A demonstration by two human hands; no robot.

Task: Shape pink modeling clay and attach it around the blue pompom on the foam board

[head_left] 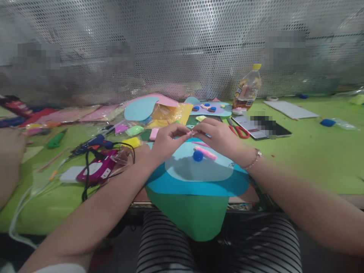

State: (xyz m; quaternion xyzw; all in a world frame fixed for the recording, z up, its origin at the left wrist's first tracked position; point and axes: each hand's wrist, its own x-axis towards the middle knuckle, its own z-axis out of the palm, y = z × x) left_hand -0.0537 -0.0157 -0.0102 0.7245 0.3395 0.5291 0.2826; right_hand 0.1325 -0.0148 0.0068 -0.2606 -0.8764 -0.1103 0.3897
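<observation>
My left hand (167, 142) and my right hand (218, 136) meet above a pale blue paper shape (199, 170). Both pinch a small pink piece of clay (190, 133) between their fingertips. On the pale blue shape lie a pink clay roll (205, 152) and a dark blue clay ball (198, 156). That shape rests on a teal sheet (170, 184), which covers a green sheet (193, 216) hanging over the table's front edge. A bracelet circles my right wrist.
Red scissors (239, 131), a phone (261, 127) and a tilted oil bottle (248, 88) are at the right. A glue gun (92, 142), a magenta device (96, 170) with black cables, clay blocks and coloured sheets crowd the left. Another person's hand (10, 146) is at far left.
</observation>
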